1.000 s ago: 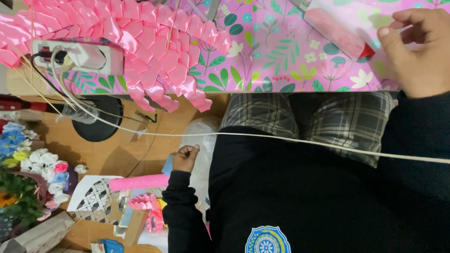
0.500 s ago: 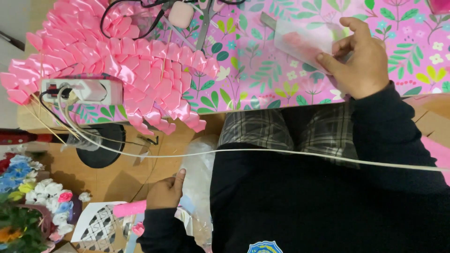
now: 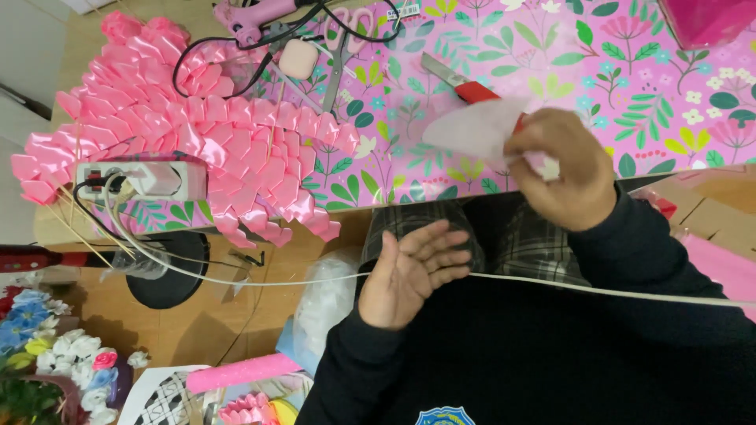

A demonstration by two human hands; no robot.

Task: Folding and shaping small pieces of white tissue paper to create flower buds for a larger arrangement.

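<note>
Two bare hands work above a floral-covered table (image 3: 598, 86). Right hand (image 3: 555, 169) pinches a white translucent sheet (image 3: 476, 126) over the table edge; left hand (image 3: 409, 271) rests spread wide, holding nothing, touching a white cord (image 3: 236, 279). Folded pink ribbon pieces (image 3: 197, 149) lie well apart, leftward.

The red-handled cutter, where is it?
The red-handled cutter lies on the floral table cover, upper middle, just above the white sheet in the right hand.

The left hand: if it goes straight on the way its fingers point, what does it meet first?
The left hand, open, points its fingers to the picture's right, along the lap. It would probably first meet the plaid trouser leg, just above the white cable; depth is unclear.
</note>
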